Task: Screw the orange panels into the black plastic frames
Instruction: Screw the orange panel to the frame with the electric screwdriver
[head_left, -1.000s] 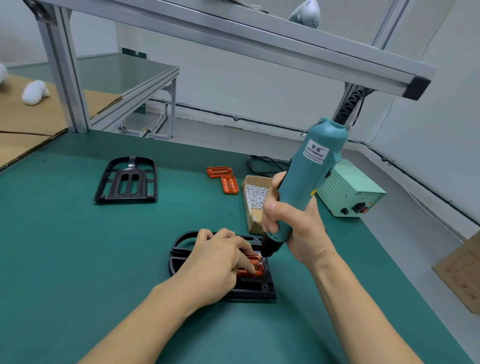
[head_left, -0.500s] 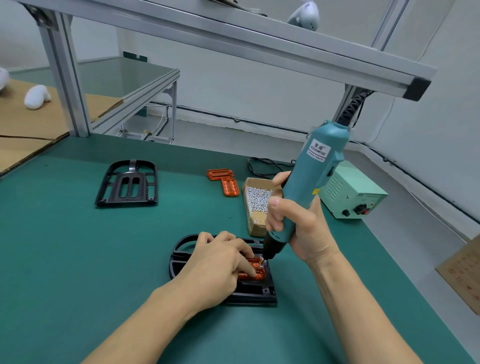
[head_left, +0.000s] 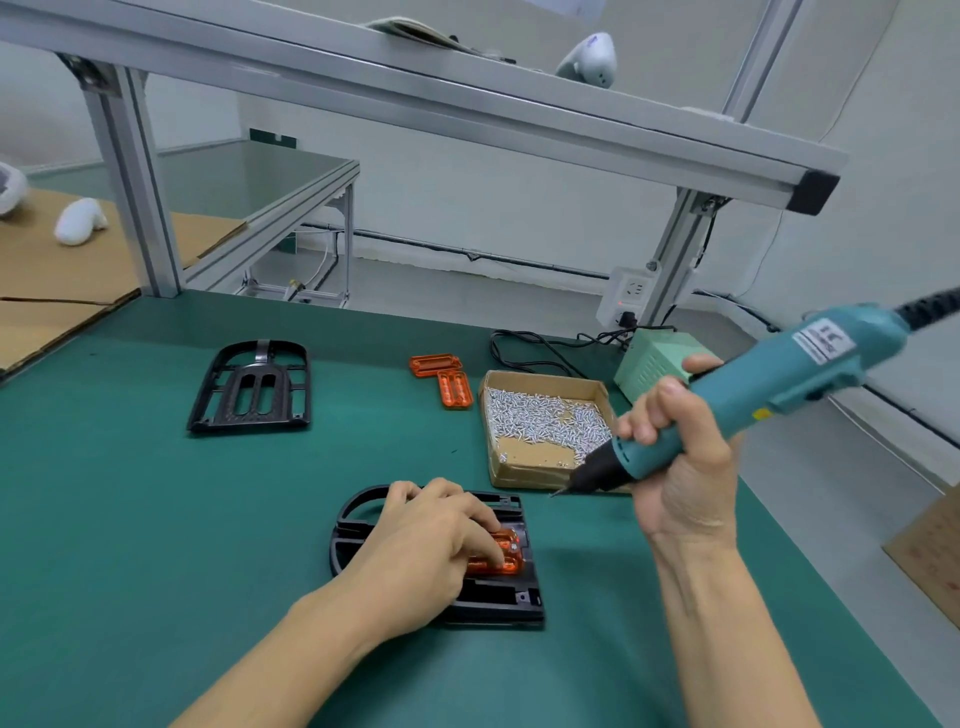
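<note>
- Left hand (head_left: 431, 545) lies palm-down on the near black frame (head_left: 498, 597), fingers extended and slightly bent, fingertips pressing the orange panel (head_left: 506, 556) seated in the frame. Nothing is pinched or wrapped; it is a flat hold-down.
- Near frame lies flat on the green mat (head_left: 156, 519), at 6 o'clock in the head view, curved end toward 9 o'clock. Orange panel sits in the frame's 3 o'clock half, partly hidden under the fingers.
- Right hand (head_left: 680, 462) is wrapped fully round the lower barrel of the teal electric screwdriver (head_left: 753, 395), fingers curled tight. Tool is tilted, bit end toward 8 o'clock, cable end toward 2 o'clock.
- Bit tip hangs in the air just beside the near edge of the cardboard screw box (head_left: 540, 415), clear of the frame and panel.
- Screw box sits at 1 o'clock from the near frame, a heap of small silver screws inside.
- Two spare orange panels (head_left: 447, 376) lie on the mat, at 10 o'clock from the box, touching each other in an L.
- Second black frame (head_left: 252, 387) lies flat at 10 o'clock, well apart from the near one.
- Pale green power unit (head_left: 654, 358) sits behind the box at 2 o'clock, cables running behind it.
</note>
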